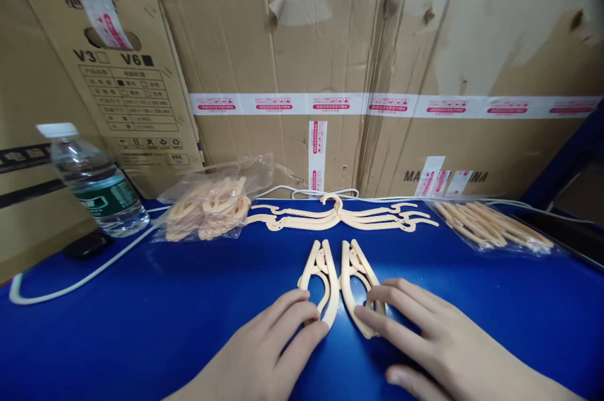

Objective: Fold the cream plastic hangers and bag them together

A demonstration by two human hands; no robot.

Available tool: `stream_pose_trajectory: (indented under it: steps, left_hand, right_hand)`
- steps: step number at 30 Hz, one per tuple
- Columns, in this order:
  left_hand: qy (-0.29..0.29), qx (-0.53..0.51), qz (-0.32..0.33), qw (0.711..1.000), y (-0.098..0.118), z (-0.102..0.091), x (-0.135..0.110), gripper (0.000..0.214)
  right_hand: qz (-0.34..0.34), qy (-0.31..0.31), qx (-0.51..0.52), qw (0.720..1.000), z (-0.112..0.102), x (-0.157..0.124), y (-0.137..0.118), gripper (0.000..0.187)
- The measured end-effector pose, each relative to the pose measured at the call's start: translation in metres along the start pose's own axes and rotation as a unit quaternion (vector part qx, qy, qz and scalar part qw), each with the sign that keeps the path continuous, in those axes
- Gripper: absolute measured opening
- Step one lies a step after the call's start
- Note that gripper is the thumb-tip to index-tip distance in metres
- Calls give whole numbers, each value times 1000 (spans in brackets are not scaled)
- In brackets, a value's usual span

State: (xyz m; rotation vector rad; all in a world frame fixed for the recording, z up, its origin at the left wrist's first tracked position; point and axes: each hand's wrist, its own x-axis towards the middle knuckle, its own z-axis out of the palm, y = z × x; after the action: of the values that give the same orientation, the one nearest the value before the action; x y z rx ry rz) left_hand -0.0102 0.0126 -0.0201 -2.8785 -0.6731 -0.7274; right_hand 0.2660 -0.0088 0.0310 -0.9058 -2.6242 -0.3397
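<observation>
Two folded cream plastic folding hangers lie side by side on the blue table. The fingers of my left hand (278, 338) are closed around the lower end of the left folding hanger (334, 291), their tips covering part of it. My right hand (425, 325) rests its fingertips on the lower part of the right folding hanger (346, 281); its fingers are spread and the thumb stands apart, off the hanger. Just behind lies a stack of unfolded hangers (311, 220), arms out to both sides, with a hook (333, 199) standing up at the middle.
At the back left, a clear bag (226, 199) holds coiled cream parts, beside a water bottle (101, 180) and a black object (88, 243). A bag of cream hanger arms (495, 225) lies back right. White cable (80, 278) crosses the table (189, 306). Cardboard (274, 155) stands behind.
</observation>
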Motion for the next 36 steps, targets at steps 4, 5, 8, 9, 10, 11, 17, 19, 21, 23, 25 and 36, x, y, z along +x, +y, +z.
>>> stream_pose_trajectory:
  steps: [4, 5, 8, 9, 10, 11, 17, 19, 21, 23, 25, 36]
  left_hand:
    - [8, 43, 10, 999, -3, 9, -8, 47]
    - [9, 52, 9, 999, -4, 9, -10, 50]
    - [3, 74, 3, 997, -4, 3, -11, 54]
    - [-5, 79, 0, 997, -4, 0, -10, 54]
    - [-17, 82, -4, 997, -3, -5, -8, 53]
    - [-28, 82, -13, 996, -2, -10, -6, 53]
    - [-89, 11, -98, 991, 4, -32, 6, 54]
    - [-94, -14, -114, 989, 3, -34, 9, 53]
    - [-93, -33, -125, 987, 2, -35, 10, 52]
    - [-92, -42, -133, 986, 1, -35, 11, 52]
    - [-97, -37, -135, 985, 0, -35, 12, 52]
    - [-102, -26, -128, 986, 2, -35, 10, 50]
  right_hand:
    - [-6, -29, 6, 1000, 0, 0, 0, 43]
    - [-8, -38, 9, 999, 0, 1, 0, 45]
    - [-4, -70, 30, 997, -1, 2, 0, 49]
    - [0, -81, 39, 996, -1, 2, 1, 50]
    - [5, -91, 48, 995, -1, 3, 1, 52]
    - [14, -100, 54, 993, -1, 4, 1, 53]
    - [43, -133, 91, 986, -1, 5, 3, 57]
    - [47, -131, 100, 985, -1, 5, 3, 58]
    - [46, -130, 99, 986, 0, 5, 2, 59]
    - [42, -127, 91, 987, -1, 4, 2, 59]
    - [29, -121, 84, 989, -1, 3, 1, 61]
    - [16, -82, 95, 992, 3, 3, 2, 67]
